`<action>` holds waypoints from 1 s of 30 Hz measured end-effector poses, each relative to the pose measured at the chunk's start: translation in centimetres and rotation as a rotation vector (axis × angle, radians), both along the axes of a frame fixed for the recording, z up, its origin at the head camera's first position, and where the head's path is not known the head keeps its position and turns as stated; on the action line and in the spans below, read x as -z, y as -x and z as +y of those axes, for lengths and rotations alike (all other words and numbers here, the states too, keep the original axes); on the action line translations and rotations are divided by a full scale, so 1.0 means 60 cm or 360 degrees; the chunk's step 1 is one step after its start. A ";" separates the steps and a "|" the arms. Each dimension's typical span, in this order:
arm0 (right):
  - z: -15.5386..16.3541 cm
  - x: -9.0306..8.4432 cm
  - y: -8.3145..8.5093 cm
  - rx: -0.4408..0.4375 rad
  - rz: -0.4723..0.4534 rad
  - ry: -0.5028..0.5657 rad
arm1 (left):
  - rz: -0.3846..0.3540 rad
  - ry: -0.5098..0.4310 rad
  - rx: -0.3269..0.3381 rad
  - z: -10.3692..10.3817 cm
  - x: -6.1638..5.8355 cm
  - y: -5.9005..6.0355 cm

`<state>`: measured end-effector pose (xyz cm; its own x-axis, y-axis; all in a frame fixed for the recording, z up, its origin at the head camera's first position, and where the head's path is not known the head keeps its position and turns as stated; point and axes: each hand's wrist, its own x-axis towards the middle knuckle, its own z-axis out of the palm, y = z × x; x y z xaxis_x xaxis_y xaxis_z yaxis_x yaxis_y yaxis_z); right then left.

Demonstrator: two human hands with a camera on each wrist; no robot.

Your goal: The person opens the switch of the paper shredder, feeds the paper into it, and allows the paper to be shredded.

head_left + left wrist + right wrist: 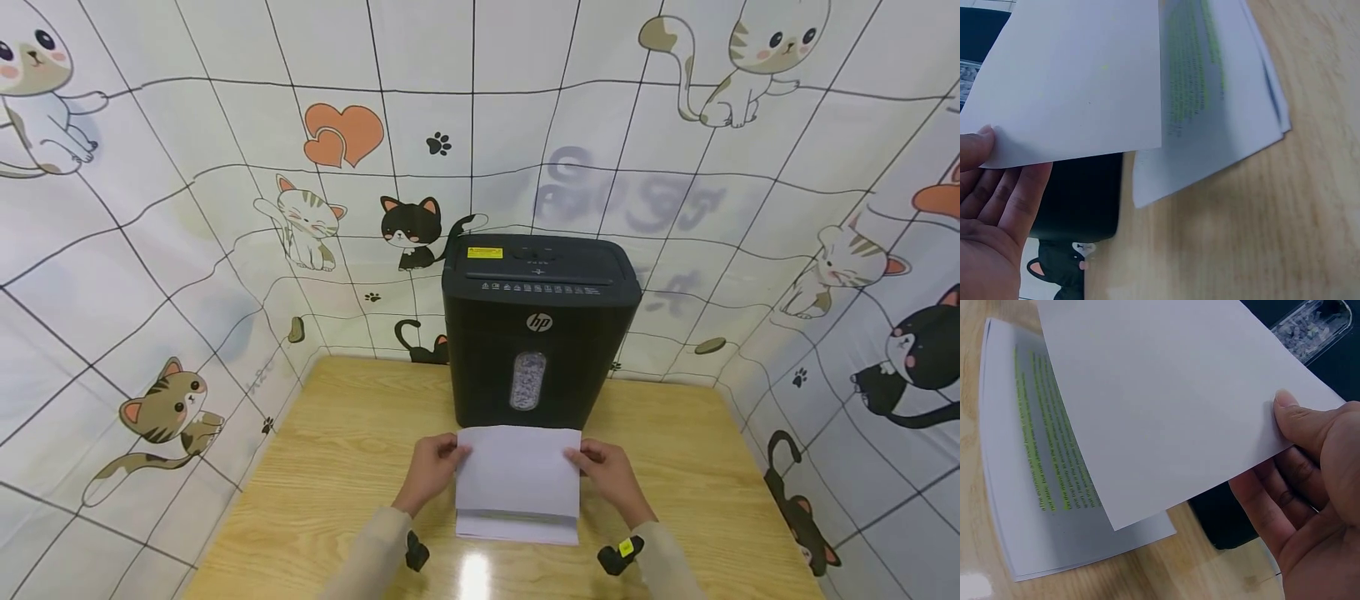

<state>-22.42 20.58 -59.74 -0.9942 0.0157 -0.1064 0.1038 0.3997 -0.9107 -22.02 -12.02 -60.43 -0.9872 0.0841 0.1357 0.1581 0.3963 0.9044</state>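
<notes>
A blank white sheet of paper [517, 471] is held up by its two side edges, near its far corners. My left hand [432, 473] pinches the left edge, thumb on top and fingers beneath. At the right edge my right hand [609, 477] pinches it the same way. Under the raised sheet lies a small stack of paper [517, 528] on the table; its top page carries printed lines [1054, 450] highlighted in yellow-green. Just beyond the sheet stands a black paper shredder [487, 358] marked hp, with shreds [528, 381] showing through its front window.
The light wood table [360, 433] meets cloth walls [225, 208] printed with cats and grid lines on three sides. A slot [536, 279] runs across the shredder's top, beside a yellow label [485, 252]. Black wrist cameras [621, 556] are worn at both sleeves.
</notes>
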 end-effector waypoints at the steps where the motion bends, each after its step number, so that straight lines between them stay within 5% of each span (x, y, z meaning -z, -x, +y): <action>1: 0.000 -0.004 0.000 -0.0004 0.0005 0.0010 | 0.0002 -0.0002 -0.0003 0.000 -0.002 0.001; 14: 0.006 -0.058 0.018 -0.0035 0.0073 -0.0038 | 0.0029 -0.0146 -0.0030 -0.002 -0.057 0.020; 30: 0.008 -0.132 0.042 -0.0062 0.0164 -0.0113 | 0.0132 -0.0091 -0.0048 -0.003 -0.122 0.048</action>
<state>-24.95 21.06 -51.84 -0.9998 -0.0195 -0.0037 -0.0058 0.4652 -0.8852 -24.93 -12.20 -53.13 -0.9743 0.0444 0.2209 0.2223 0.3500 0.9100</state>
